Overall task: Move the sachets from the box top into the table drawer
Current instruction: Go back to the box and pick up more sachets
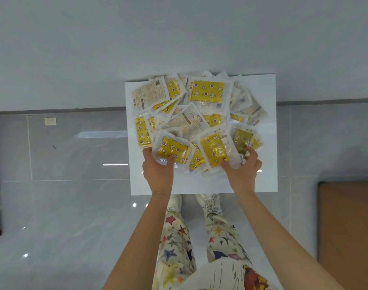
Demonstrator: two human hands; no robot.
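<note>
Sachets [196,122], yellow and overlapping beyond exact count, lie heaped on the white box top [260,174]. Left hand [158,170] pinches one at the near-left edge; right hand [244,170] grips others at near right.

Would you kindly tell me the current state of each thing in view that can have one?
sachets: heaped and overlapping on the box top, none in a drawer.
box top: lying flat, carrying the heap.
left hand: fingers curled, gripping sachets at the heap's near edge.
right hand: fingers curled, gripping sachets at the near edge.
brown table: partly in view; drawer not visible.
</note>
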